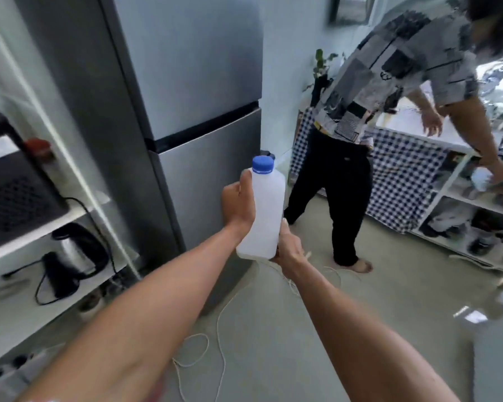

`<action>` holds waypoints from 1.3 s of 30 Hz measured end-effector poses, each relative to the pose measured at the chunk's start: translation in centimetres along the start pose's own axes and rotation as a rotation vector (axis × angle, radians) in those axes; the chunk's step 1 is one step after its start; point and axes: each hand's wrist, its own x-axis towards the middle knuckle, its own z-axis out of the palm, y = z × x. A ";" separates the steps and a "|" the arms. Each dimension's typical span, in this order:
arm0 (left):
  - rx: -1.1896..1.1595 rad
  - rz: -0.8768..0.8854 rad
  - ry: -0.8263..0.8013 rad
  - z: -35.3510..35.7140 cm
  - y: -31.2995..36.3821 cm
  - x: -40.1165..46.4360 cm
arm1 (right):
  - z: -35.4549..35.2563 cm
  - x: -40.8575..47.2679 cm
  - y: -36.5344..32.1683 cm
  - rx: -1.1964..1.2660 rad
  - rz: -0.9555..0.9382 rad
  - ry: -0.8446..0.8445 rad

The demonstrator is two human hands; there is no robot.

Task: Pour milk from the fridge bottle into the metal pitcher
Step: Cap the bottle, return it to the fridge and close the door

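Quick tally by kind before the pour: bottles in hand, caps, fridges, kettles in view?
White plastic milk bottles, held by left hand and right hand: 1
Blue screw caps: 1
Grey two-door fridges: 1
Steel electric kettles: 1
Total: 4

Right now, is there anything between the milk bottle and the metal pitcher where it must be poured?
Cannot say: no metal pitcher is in view. Both hands, left hand and right hand, hold the capped milk bottle; its blue cap blocks pouring.

Fridge (186, 82) ahead, person (346, 169) right.
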 end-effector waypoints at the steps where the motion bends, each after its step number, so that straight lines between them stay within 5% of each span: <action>1: 0.010 -0.008 0.027 -0.9 -0.4 1.0 | 1.2 0.7 -0.3 -0.015 0.002 -0.037; 18: 0.033 -0.135 0.674 -6.5 -0.9 10.7 | 14.8 11.2 -5.8 -0.302 0.033 -0.564; 28: -0.003 -0.110 0.836 -8.6 -1.4 12.0 | 18.5 13.1 -6.2 -0.420 0.002 -0.762; 39: 0.043 -0.049 0.868 -10.9 -2.4 14.1 | 25.9 14.9 -18.1 -0.591 -0.824 -0.532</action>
